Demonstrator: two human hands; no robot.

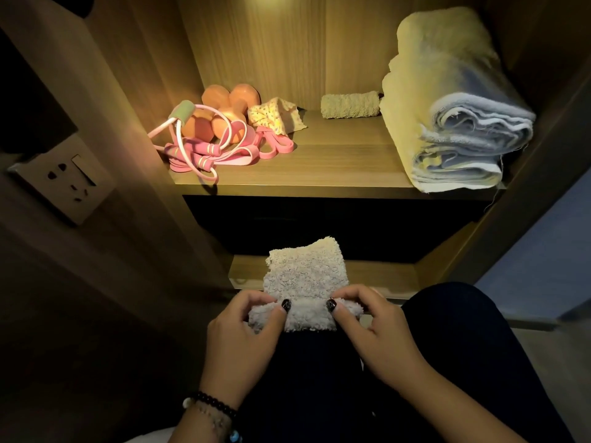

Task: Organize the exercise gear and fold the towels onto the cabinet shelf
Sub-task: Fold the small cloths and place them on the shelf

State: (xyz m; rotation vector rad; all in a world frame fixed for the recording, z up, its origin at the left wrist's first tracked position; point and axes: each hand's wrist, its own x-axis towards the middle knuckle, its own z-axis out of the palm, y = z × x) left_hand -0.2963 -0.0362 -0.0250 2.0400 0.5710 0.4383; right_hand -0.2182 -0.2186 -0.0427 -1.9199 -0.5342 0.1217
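A small fluffy cream towel (305, 276) lies over my dark-clad lap, its near edge turned into a roll. My left hand (246, 343) pinches the roll's left end and my right hand (371, 330) pinches its right end, thumbs on top. On the lit cabinet shelf (319, 174) above, two orange dumbbells (224, 107) sit at the left with a pink skipping rope (192, 148) and pink resistance bands (268, 145) in front of them. A patterned yellow cloth (278, 118) lies beside them. A rolled cream towel (350, 105) rests at the back. Large folded towels (447, 123) are stacked at the right.
A wall socket plate (64, 183) sits on the panel to the left of the cabinet. Below the lit shelf is a dark compartment (335, 225) with a lower wooden ledge (383, 273). The cabinet's right side wall (527, 171) stands close to the towel stack.
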